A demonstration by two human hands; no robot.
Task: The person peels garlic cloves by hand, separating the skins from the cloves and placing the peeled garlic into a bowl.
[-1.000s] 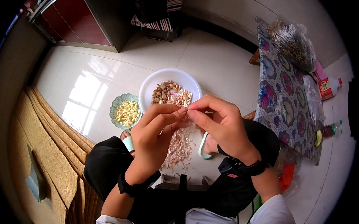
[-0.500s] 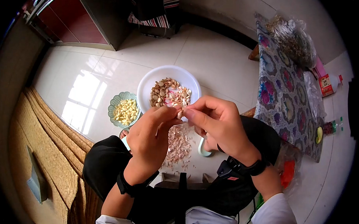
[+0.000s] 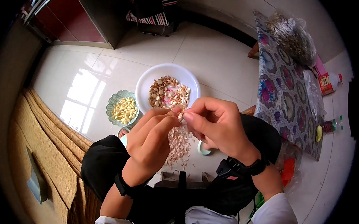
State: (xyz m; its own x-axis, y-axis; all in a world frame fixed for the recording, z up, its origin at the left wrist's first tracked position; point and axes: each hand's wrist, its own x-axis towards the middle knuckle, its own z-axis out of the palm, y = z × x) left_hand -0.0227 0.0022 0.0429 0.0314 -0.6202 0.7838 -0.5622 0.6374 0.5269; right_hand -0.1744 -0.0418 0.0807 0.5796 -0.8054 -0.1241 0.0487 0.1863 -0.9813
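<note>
1. The left hand pinches a small pale clove with its fingers; the thumb and index fingertip are closed on it.
2. The right hand meets it from the other side, its thumb and index fingertip pinched together at the same clove.
3. Both hands are held up at the near edge of a round white plastic basin, in front of part of its rim. Inside lie brown and whitish cloves.
4. Just beside the basin, on its left, a pale green bowl with a scalloped rim holds peeled, cream-coloured cloves.
5. Papery pinkish skins are scattered on the floor below the hands.
6. At far right, a clear bottle with a red cap carries a red and yellow label; its characters are too small to read. A black device on the right wrist shows a small red mark, also unreadable.
7. Glossy pale floor tiles stretch between the basin and the hanging edge of a flower-patterned grey cloth. More tiles separate the green bowl from the edges of the tan woven mats.
</note>
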